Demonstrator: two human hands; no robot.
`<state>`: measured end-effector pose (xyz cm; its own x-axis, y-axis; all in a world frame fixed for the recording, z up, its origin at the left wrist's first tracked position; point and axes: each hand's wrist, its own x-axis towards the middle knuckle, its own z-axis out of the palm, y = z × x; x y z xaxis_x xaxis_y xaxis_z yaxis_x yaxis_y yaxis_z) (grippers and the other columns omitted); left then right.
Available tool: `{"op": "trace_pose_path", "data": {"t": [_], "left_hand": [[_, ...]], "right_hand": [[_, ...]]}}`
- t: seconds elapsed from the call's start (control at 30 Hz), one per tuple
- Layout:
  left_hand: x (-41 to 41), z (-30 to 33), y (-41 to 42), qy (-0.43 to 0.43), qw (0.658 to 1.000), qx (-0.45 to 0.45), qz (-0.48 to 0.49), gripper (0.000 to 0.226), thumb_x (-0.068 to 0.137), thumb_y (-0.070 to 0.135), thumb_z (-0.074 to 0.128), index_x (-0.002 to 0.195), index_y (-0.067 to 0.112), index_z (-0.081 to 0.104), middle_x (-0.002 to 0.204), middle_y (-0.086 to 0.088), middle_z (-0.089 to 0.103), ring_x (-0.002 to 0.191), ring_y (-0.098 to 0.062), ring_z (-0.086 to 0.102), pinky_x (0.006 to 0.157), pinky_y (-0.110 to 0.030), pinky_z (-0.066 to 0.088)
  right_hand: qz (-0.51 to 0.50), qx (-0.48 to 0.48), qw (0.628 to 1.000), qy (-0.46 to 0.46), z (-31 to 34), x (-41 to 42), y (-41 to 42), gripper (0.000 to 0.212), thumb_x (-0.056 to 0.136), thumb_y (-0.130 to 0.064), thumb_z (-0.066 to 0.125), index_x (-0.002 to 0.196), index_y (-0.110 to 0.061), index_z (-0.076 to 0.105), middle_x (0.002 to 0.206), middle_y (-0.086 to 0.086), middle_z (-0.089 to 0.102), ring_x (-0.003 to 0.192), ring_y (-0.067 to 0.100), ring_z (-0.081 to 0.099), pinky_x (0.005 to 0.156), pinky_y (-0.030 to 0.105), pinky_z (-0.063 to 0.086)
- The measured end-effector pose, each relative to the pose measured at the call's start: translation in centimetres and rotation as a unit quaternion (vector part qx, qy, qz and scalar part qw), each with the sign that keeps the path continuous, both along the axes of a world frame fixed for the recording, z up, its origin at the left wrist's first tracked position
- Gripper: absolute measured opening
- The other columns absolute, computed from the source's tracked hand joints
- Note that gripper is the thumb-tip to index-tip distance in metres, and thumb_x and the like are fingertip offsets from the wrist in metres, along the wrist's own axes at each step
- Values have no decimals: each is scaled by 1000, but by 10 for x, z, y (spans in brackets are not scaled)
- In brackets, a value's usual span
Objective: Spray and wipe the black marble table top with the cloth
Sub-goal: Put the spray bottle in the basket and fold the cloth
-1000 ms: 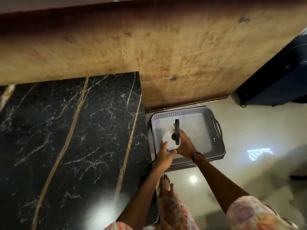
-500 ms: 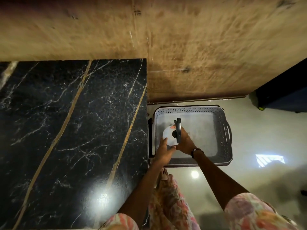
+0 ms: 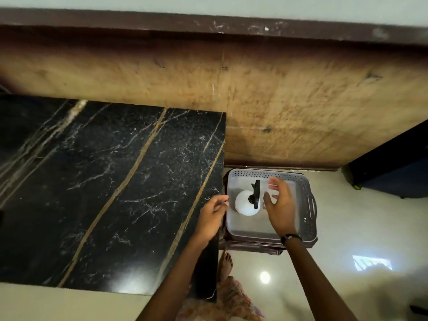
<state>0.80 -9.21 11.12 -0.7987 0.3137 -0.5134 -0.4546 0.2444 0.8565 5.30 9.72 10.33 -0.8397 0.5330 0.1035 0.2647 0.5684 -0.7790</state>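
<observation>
1. Both hands have come off the spray bottle (image 3: 247, 203) since half a second ago; then, the right hand was wrapped round its black trigger head and the left touched its white body.
2. Right hand (image 3: 281, 208): open, fingers spread and slightly curled, holding nothing, hovering just to the right of the bottle and apart from it. Motion blur on the fingertips.
3. Left hand (image 3: 212, 216): loosely curled, empty as far as can be seen, over the edge of the black marble surface (image 3: 104, 181), just left of the basket rim.
4. Bottle stands upright in the grey perforated basket (image 3: 308, 218), between the two hands, nearer the right. Basket sits on a dark low stand, below and beside the surface's right end.
5. No cloth visible anywhere in view; its location cannot be stated.
6. Marble top shows no obvious streaks or wet patches at this resolution; a lamp glare sits near its front edge, back toward the person from the left hand.
7. Judgement: the bottle reads as set down, not being picked up, so either spraying is finished or the task is closing out. Whether wiping has been done cannot be confirmed from the surface alone.
8. Risk noted: bottle is upright and unsupported; a brush from the right hand could tip it inside the basket.
</observation>
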Motion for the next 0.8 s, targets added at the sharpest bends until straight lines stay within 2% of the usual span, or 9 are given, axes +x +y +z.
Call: {"op": "trace_pose_path", "data": {"t": [0.07, 0.17, 0.3, 0.5, 0.63, 0.73, 0.8], "left_hand": [[-6, 9, -26, 12, 1000, 17, 22, 19, 95, 12, 53, 111, 15, 63, 112, 3, 65, 106, -10, 61, 97, -31, 49], [-14, 14, -77, 11, 996, 30, 78, 19, 95, 13, 52, 110, 12, 64, 115, -3, 65, 109, -16, 61, 94, -29, 49], [-30, 16, -163, 28, 988, 28, 152, 17, 95, 12, 51, 104, 17, 65, 107, 1, 66, 104, -16, 62, 93, -33, 51], [-59, 17, -331, 59, 960, 1, 272, 17, 94, 7, 52, 106, 9, 64, 104, -3, 67, 95, -15, 63, 84, -28, 51], [-75, 5, -452, 87, 931, -68, 349, 17, 95, 4, 50, 103, 13, 62, 106, -6, 65, 99, -23, 61, 86, -34, 50], [-83, -4, -522, 106, 919, -169, 340, 19, 94, 5, 51, 112, 5, 58, 111, -11, 63, 106, -32, 60, 92, -38, 46], [-90, -12, -558, 113, 906, -241, 330, 25, 95, 9, 51, 119, 2, 54, 116, -18, 61, 109, -35, 58, 94, -41, 46]], "right_hand": [[69, -20, 997, 0, 14, -11, -29, 42, 86, 1, 61, 125, -12, 52, 118, 2, 59, 99, 16, 60, 84, 30, 53], [161, -42, 986, -15, 27, -32, -89, 37, 90, -4, 58, 124, -15, 52, 110, -4, 62, 92, 4, 60, 82, 17, 49], [259, -76, 961, -63, 28, -66, -185, 39, 88, -5, 57, 123, -22, 51, 103, -7, 63, 87, 5, 62, 77, 25, 53], [346, -107, 923, -133, 16, -110, -349, 38, 87, -6, 61, 122, -22, 54, 101, -9, 64, 84, 7, 65, 77, 33, 56], [393, -118, 894, -181, 6, -141, -457, 33, 87, -8, 61, 117, -20, 57, 98, -11, 63, 84, 10, 65, 80, 35, 55], [411, -127, 879, -205, 0, -157, -534, 31, 85, -8, 61, 114, -18, 60, 96, -6, 66, 82, 15, 65, 81, 37, 54], [409, -140, 873, -224, -4, -167, -581, 31, 84, -8, 60, 114, -16, 60, 100, -1, 69, 88, 19, 65, 84, 40, 53]]}}
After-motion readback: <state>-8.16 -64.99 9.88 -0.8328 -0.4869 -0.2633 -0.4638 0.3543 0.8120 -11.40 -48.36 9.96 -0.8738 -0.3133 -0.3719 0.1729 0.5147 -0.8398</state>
